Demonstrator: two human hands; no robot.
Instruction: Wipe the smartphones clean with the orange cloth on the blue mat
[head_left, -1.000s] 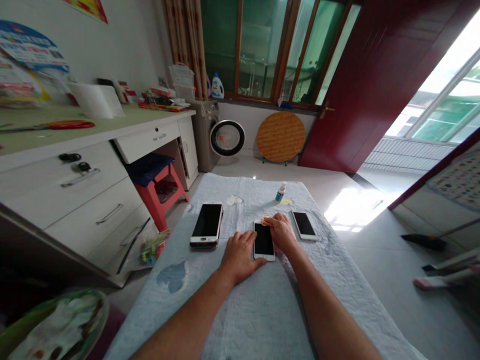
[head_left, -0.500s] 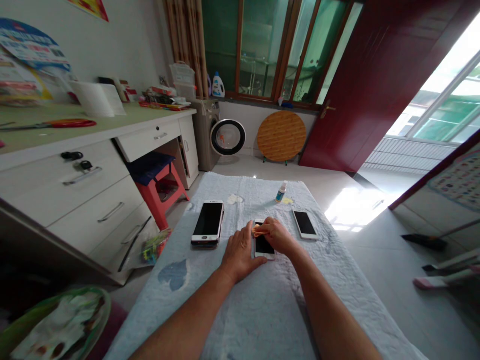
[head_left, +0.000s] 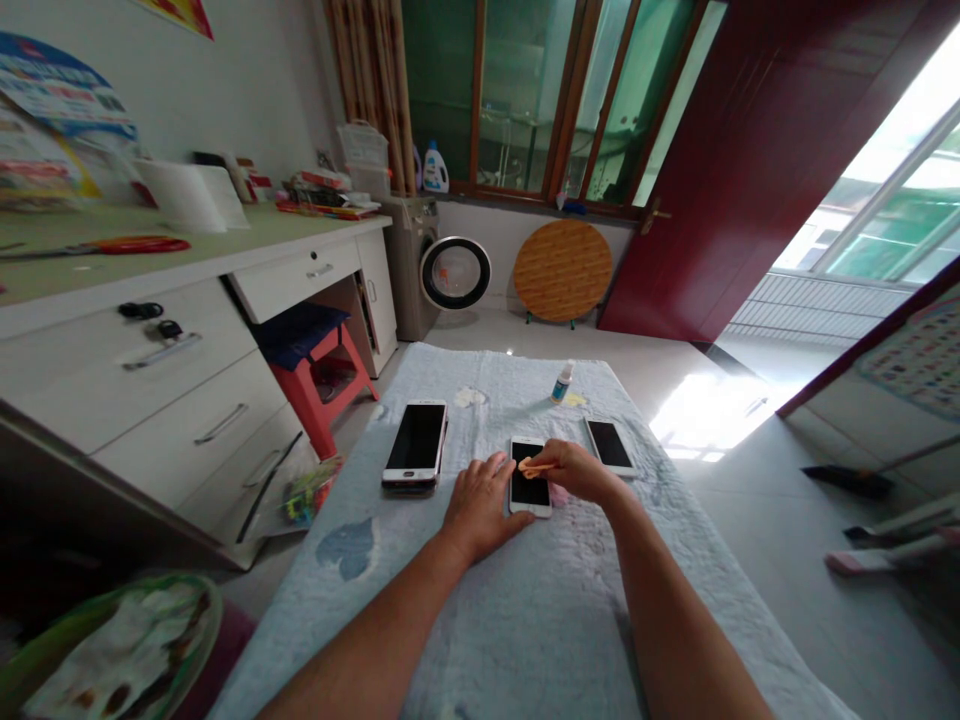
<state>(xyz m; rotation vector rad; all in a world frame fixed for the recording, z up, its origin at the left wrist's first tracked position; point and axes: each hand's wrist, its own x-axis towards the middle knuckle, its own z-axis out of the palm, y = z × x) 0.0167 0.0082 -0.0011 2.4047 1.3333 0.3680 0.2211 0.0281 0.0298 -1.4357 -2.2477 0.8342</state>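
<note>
A white smartphone with a dark screen lies face up on the cloth-covered table. My left hand steadies it, fingertips against its left edge and thumb at its lower edge. My right hand pinches a small folded orange cloth and presses it on the screen. To the right lies a second white smartphone. On the left, a larger white phone rests on top of another dark device, mostly hidden. A small spray bottle with a blue label stands farther back.
A light blue cloth covers the table. Left of it are a white desk with drawers, a red stool and a waste bin. A washing machine with its door open and a round wooden tabletop stand behind.
My right hand has slid the orange cloth a little right and down across the screen. My left hand stays at the phone's edge.
</note>
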